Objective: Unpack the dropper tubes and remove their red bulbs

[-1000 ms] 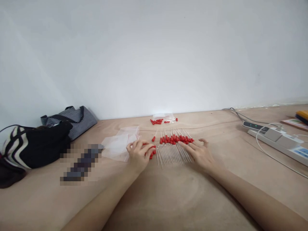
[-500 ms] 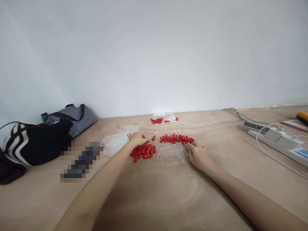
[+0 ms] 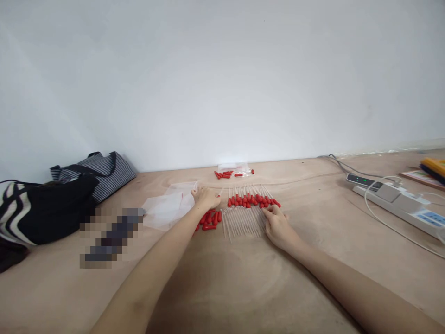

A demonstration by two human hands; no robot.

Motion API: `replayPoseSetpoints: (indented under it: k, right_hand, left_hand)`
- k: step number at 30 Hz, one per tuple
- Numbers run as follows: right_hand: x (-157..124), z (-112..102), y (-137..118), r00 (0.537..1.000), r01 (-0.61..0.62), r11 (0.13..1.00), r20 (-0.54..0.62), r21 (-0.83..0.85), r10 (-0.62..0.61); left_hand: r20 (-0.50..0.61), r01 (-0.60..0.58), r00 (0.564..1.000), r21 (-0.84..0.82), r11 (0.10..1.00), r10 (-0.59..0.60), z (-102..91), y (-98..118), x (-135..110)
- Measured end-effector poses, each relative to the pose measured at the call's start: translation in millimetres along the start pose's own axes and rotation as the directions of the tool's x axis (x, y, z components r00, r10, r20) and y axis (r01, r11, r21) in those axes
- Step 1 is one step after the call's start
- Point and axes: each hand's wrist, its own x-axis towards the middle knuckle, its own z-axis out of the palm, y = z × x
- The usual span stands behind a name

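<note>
Pale plywood is forming the wide table top (image 3: 222, 278) on which everything is lying, and the row of clear thin pipette tubes with red rubber bulbs (image 3: 248, 211) near its middle is serving as the landmark here. Well to the left of that row, a black and striped fabric bag (image 3: 48, 208) is sitting by the wall; well to the right, a white power strip with cables (image 3: 396, 204) is lying. Just left of the row, a flat clear plastic bag (image 3: 167, 208) is touching the left hand (image 3: 206, 198), which is resting knuckles-up beyond a loose heap of red rubber bulbs (image 3: 208, 219); whether its fingers are pinching anything I cannot tell. The right hand (image 3: 276, 225) is lying at the row's near right corner, fingers loosely curled against the tube ends. Judging from this, keeping the right hand light should be holding the tubes parallel without rolling them.
</note>
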Motion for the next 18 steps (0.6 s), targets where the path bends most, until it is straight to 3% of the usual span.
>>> replayPoseSetpoints:
  k: [5, 9, 15, 18]
  right_hand:
    - [1.1, 5.1, -3.4, 0.999, -0.033, 0.999, 0.006, 0.011, 0.033]
    - [4.1, 3.9, -4.4, 0.997, -0.059, 0.997, -0.037, 0.053, 0.061]
    - [11.1, -16.5, -4.6, 0.973, 0.053, 0.99, -0.229, 0.129, -0.022]
    - [10.5, -25.9, -12.5, 0.95, 0.204, 0.976, -0.256, 0.072, -0.18]
  left_hand:
    - [-0.194, -0.041, 0.98, -0.001, 0.999, 0.04, -16.1, -8.5, -20.8]
    - [-0.455, -0.208, 0.875, -0.044, 0.977, 0.166, -24.4, -15.9, -48.5]
    - [-0.505, -0.511, 0.757, -0.063, 0.857, 0.415, -16.7, -14.7, -92.1]
    - [-0.517, -0.595, 0.704, -0.056, 0.802, 0.487, -6.8, -9.6, -104.7]
